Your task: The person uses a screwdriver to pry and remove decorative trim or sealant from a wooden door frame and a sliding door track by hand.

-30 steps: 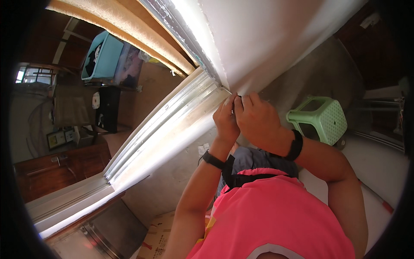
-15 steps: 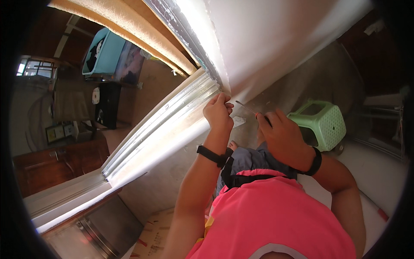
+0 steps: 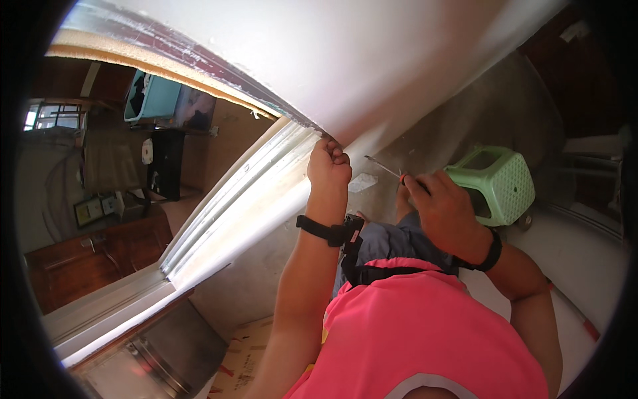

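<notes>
A screwdriver [image 3: 384, 165] with a thin metal shaft and an orange-red and dark handle is gripped in my right hand [image 3: 446, 211]. Its tip points up and left, in the air, apart from my left hand. My left hand [image 3: 329, 163] is raised to the corner where the sliding window's sill track [image 3: 246, 174] meets the white wall [image 3: 399, 60]. Its fingers are curled closed against that corner, and whatever is between them is hidden. Dark straps circle both wrists.
A green plastic stool [image 3: 508, 189] stands on the floor to the right. Through the window opening lie a light-blue bin [image 3: 163, 96] and a wooden door [image 3: 100, 249]. A metal-fronted appliance [image 3: 156, 352] and a cardboard box [image 3: 242, 359] are low on the left.
The view has turned, so the window's side frame slants further left. My left hand has come closer against the corner. The screwdriver stays in my right hand, shifted slightly right.
</notes>
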{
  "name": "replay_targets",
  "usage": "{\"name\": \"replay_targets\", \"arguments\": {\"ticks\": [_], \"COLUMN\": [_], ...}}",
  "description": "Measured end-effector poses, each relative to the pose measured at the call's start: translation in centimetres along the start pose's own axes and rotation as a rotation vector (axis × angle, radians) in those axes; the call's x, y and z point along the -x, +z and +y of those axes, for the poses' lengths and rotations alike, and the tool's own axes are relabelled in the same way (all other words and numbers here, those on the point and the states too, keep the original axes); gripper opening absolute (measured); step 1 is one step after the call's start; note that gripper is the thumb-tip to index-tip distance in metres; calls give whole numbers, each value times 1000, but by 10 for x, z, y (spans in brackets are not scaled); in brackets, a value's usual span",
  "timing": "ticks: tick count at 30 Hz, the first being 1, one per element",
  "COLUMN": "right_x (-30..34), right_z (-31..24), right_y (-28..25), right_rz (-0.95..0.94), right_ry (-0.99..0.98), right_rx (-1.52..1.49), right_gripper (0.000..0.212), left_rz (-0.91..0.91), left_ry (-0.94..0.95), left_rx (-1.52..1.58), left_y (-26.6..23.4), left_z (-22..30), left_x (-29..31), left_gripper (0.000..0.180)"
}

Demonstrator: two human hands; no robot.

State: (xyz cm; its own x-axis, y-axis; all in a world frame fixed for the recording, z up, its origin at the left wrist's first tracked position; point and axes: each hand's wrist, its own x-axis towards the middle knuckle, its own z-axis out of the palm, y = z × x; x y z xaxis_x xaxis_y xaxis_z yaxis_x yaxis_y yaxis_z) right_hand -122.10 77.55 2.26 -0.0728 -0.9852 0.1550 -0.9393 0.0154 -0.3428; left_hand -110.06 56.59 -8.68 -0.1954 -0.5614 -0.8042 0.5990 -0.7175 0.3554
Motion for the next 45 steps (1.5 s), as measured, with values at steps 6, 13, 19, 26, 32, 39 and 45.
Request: {"name": "replay_targets", "arguments": {"ticks": [6,13,19,26,32,39,45], "right_x": [10,10,8,4,4,9,9], "right_z": [11,13,11,9,7,9,10], "right_y": [5,6,8,6,4,1,4], "right_rz": [-3,-31,-47,-51,-17,-42,-27], "right_ry": [18,43,36,28,39,60,37], "right_rx": [23,-3,-24,-52,-79,-100,-110], "right_gripper": [44,45,47,45,40,39,38], "left_rz": [11,103,82,109,102,143,155], "left_ry": [54,100,138,246,310,369,386], "left_rx": [-38,-114,-195,-281,-221,-211,-347], "left_y": [-3,-7,-5,1,3,2,-21], "left_z": [4,8,12,3,-3,-6,4], "left_x": [2,8,18,18,18,17,21], "left_gripper": [7,10,11,11,3,4,8]}}
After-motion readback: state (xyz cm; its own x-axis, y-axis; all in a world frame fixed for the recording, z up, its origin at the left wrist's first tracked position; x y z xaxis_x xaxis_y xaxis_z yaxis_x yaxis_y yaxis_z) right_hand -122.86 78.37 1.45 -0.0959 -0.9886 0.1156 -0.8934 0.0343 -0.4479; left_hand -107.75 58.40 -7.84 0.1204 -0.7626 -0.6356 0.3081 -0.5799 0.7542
